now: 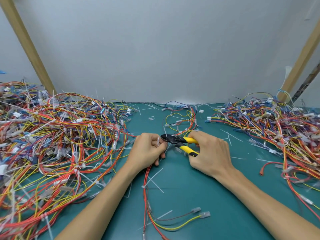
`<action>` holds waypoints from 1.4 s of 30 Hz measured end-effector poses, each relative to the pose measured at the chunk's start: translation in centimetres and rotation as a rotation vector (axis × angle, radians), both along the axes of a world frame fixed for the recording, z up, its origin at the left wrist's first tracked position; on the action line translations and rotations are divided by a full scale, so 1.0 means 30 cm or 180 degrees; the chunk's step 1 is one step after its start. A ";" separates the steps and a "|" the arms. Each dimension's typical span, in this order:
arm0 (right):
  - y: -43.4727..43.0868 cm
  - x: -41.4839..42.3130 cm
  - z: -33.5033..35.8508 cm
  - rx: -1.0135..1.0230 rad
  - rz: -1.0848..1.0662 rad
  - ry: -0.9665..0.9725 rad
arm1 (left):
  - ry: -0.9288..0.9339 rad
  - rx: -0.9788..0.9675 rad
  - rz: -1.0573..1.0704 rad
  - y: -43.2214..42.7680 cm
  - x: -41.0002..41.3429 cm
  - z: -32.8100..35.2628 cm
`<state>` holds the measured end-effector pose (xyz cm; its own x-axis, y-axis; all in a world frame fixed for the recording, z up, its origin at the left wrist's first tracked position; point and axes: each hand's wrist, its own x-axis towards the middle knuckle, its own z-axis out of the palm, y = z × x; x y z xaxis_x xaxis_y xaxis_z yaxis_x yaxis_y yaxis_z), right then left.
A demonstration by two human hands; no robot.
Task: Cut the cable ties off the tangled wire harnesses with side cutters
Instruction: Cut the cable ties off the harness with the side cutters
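My left hand point(147, 149) grips a wire harness point(147, 189) of red and yellow wires at the middle of the green mat, with a white cable tie point(158, 141) sticking up between its fingers. My right hand point(209, 153) holds yellow-handled side cutters point(180, 142). The black jaws point left and sit right at my left fingers, beside the tie. Whether the jaws touch the tie I cannot tell. The harness runs from my left hand down toward me and also back to a loop point(181, 122) behind the cutters.
A big tangled heap of wire harnesses point(57, 141) fills the left side. A second heap point(280, 129) lies on the right. Cut white tie pieces point(155, 181) are scattered over the green mat point(199, 187). A grey wall and two slanted wooden posts stand behind.
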<state>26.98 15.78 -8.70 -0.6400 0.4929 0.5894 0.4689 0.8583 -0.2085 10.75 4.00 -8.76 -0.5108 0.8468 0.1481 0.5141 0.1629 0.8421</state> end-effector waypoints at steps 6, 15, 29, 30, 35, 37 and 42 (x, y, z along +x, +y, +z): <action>-0.013 0.009 0.008 -0.0094 0.0118 0.0685 | 0.0356 -0.0149 0.0072 -0.001 0.013 0.005; 0.015 -0.006 -0.014 -0.0547 -0.0424 0.0665 | 0.0235 -0.0090 0.0174 0.003 0.004 -0.003; 0.015 -0.012 -0.028 -0.0188 -0.0263 -0.0322 | -0.0442 0.0159 0.0353 0.011 -0.007 -0.007; 0.014 -0.013 -0.027 -0.0186 -0.0263 -0.0338 | -0.0461 0.0173 0.0348 0.009 -0.007 -0.006; 0.010 -0.014 -0.020 -0.0244 -0.0360 -0.0389 | -0.0705 0.0331 0.0373 0.008 -0.011 0.001; 0.008 -0.013 -0.014 -0.0234 -0.0400 -0.0427 | -0.0760 0.0359 0.0374 0.007 -0.010 0.003; 0.003 -0.013 -0.007 -0.0109 -0.0294 -0.0401 | -0.0808 0.0372 0.0322 0.006 -0.017 0.002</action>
<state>26.59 15.88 -8.90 -0.6588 0.5715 0.4892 0.5698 0.8037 -0.1715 10.22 4.16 -8.70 -0.6249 0.7745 0.0983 0.2707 0.0968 0.9578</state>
